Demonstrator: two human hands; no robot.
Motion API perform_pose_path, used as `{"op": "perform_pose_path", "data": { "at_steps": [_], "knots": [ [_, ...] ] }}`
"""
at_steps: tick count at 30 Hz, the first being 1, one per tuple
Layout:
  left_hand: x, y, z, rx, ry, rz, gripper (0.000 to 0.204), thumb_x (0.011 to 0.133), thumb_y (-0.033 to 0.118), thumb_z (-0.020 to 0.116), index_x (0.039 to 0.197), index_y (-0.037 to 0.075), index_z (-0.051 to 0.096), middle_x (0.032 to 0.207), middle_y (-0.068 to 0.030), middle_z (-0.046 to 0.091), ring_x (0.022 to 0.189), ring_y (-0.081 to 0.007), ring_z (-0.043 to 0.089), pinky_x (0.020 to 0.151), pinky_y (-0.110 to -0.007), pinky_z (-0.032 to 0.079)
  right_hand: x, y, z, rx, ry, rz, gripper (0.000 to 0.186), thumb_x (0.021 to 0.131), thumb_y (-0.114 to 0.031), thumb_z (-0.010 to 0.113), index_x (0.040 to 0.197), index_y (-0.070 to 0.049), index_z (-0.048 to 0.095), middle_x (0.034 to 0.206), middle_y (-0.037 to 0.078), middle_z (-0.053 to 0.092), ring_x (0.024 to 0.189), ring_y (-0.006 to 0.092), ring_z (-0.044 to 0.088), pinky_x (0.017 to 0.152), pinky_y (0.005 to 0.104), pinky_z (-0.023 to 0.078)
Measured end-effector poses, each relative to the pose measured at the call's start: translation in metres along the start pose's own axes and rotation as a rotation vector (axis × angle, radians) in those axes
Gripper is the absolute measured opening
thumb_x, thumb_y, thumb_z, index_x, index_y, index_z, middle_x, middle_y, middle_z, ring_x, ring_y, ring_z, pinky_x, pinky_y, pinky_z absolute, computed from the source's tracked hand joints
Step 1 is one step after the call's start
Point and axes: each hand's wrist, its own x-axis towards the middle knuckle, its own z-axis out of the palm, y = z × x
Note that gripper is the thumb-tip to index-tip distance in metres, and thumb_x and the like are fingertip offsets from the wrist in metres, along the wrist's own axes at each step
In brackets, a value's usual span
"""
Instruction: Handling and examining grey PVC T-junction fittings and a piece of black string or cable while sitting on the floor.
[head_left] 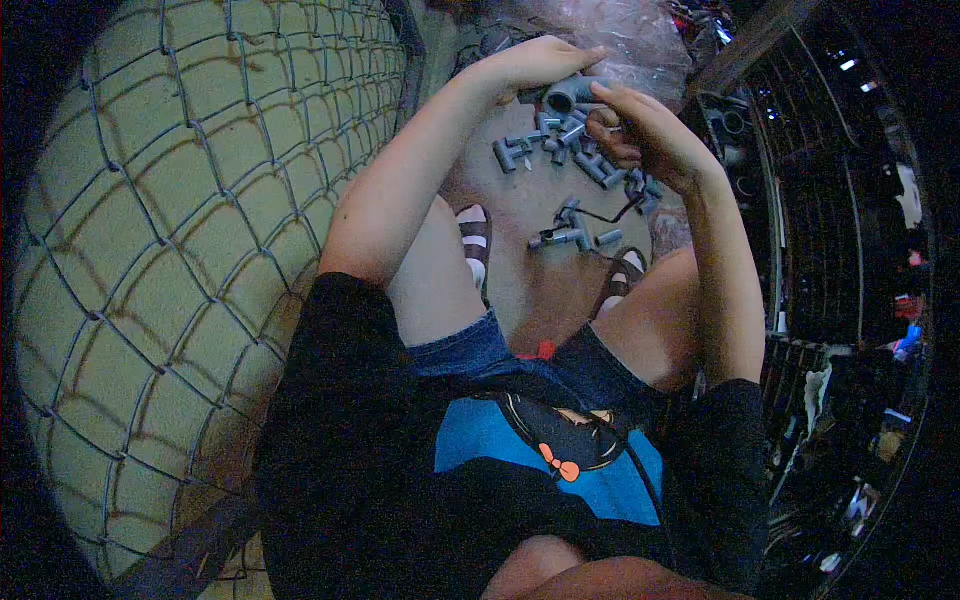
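Up ahead of my knees, a grey plastic pipe fitting (562,98) is held between both hands, its round open end turned towards me. My left hand (540,64) grips it from the far left, with the thumb stretched out along the top and the other fingers mostly hidden. From the right, my right hand (645,125) presses a fingertip on the fitting while its other fingers curl beneath. On the floor below lies a loose heap of smaller grey pipe fittings (592,165). Closer to my feet are several more grey fittings (568,236).
A chain-link fence (215,200) rises along my left side. Crumpled clear plastic sheeting (625,35) lies beyond the heap. Dark metal racks (820,200) with assorted items line the right. My sandalled feet (476,245) rest on the floor either side of the nearest fittings.
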Motion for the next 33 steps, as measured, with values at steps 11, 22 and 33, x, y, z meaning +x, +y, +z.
{"op": "perform_pose_path", "data": {
  "at_steps": [11, 22, 33],
  "knots": [
    [0.007, 0.003, 0.007, 0.026, 0.227, 0.280, 0.043, 0.095, 0.045, 0.056, 0.102, 0.005, 0.070, 0.087, -0.0083, 0.070, 0.081, -0.0216, 0.066, 0.073, -0.033, 0.052, 0.016, 0.011, -0.002, 0.305, 0.109, -0.014, 0.027, 0.100, -0.033, 0.055, 0.080, -0.017, 0.046, 0.062, -0.009, 0.034, 0.050, 0.0039, 0.028, 0.045, 0.0210, 0.023],
    [-0.030, 0.046, 0.005, 0.525, 0.503, 0.918, 0.022, 0.084, 0.031, 0.069, 0.098, 0.015, 0.071, 0.098, -0.0067, 0.066, 0.090, -0.0284, 0.064, 0.076, -0.039, 0.052, 0.011, 0.013, -0.040, 0.547, 0.329, -0.227, 0.022, 0.095, -0.032, 0.062, 0.087, -0.013, 0.052, 0.069, -0.006, 0.047, 0.058, 0.0071, 0.040, 0.052, 0.0235, 0.032],
    [-0.026, 0.030, 0.026, 0.779, 0.635, 0.824, 0.026, 0.082, 0.031, 0.071, 0.096, 0.010, 0.070, 0.109, -0.0086, 0.064, 0.098, -0.0280, 0.062, 0.082, -0.041, 0.051, 0.012, 0.013, -0.022, 0.364, 0.468, -0.169, 0.027, 0.098, -0.039, 0.055, 0.085, -0.016, 0.049, 0.066, -0.007, 0.044, 0.056, 0.0070, 0.035, 0.053, 0.0238, 0.028]
  ]
}}
